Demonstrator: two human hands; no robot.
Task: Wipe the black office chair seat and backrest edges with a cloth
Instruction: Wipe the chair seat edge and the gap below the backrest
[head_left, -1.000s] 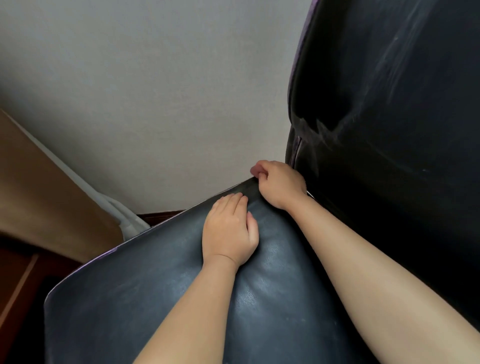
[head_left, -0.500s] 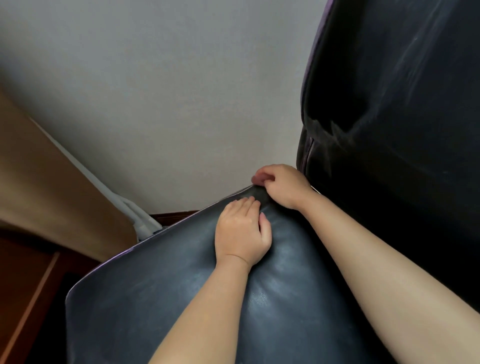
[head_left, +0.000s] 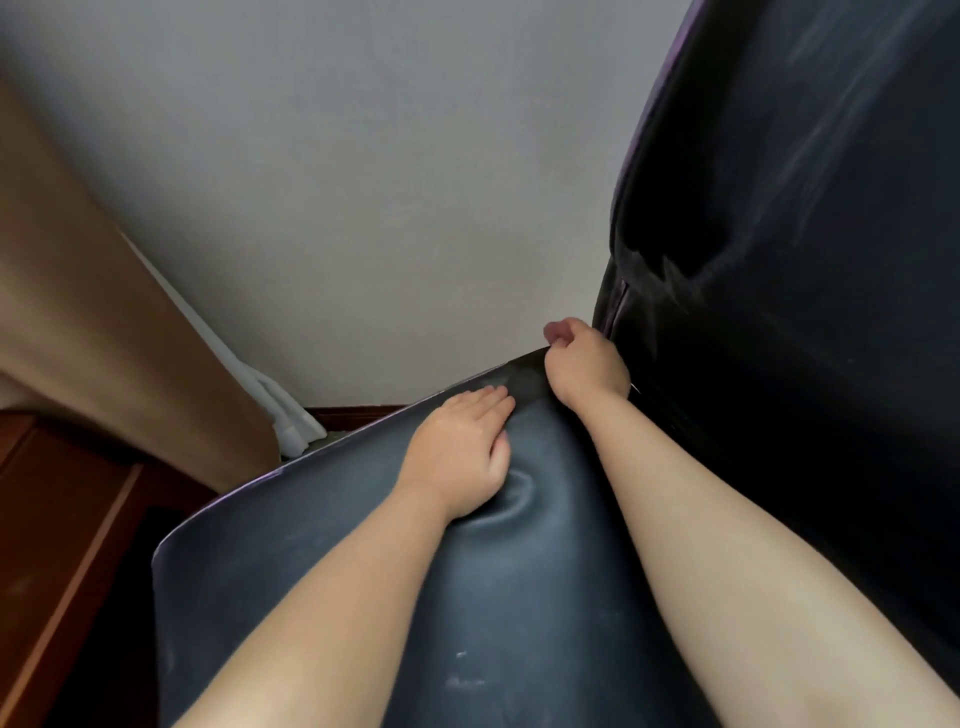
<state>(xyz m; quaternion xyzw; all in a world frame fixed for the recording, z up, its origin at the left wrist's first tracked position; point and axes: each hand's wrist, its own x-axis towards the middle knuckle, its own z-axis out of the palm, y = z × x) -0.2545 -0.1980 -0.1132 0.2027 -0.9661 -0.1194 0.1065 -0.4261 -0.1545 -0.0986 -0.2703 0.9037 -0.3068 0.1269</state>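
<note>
A: Where are the hands?

B: The left hand (head_left: 457, 449) lies flat on the seat (head_left: 332, 587), fingers straight and close together, heel pressing a dent into the padding. The right hand (head_left: 584, 366) sits just beyond it, at the far edge of the seat, fingers curled into a fist at the corner where the seat meets the backrest (head_left: 810, 291).

A: Is it holding the cloth?

B: I cannot tell. No cloth shows; the curled fingers hide whatever is inside them.

A: And the edges?

B: The far edge of the seat runs from the right hand out past the left hand's fingertips, sloping away to a rounded corner on the left. The backrest's edge rises straight up from beside the right hand, almost touching it.

A: What lies around them?

B: Beyond both hands is a plain wall (head_left: 374, 171). Off to the left of the left hand hang a brown curtain (head_left: 104, 332) and a white one (head_left: 283, 410), near the seat's edge. Most of the seat's surface on the near side of the left hand is bare.
</note>
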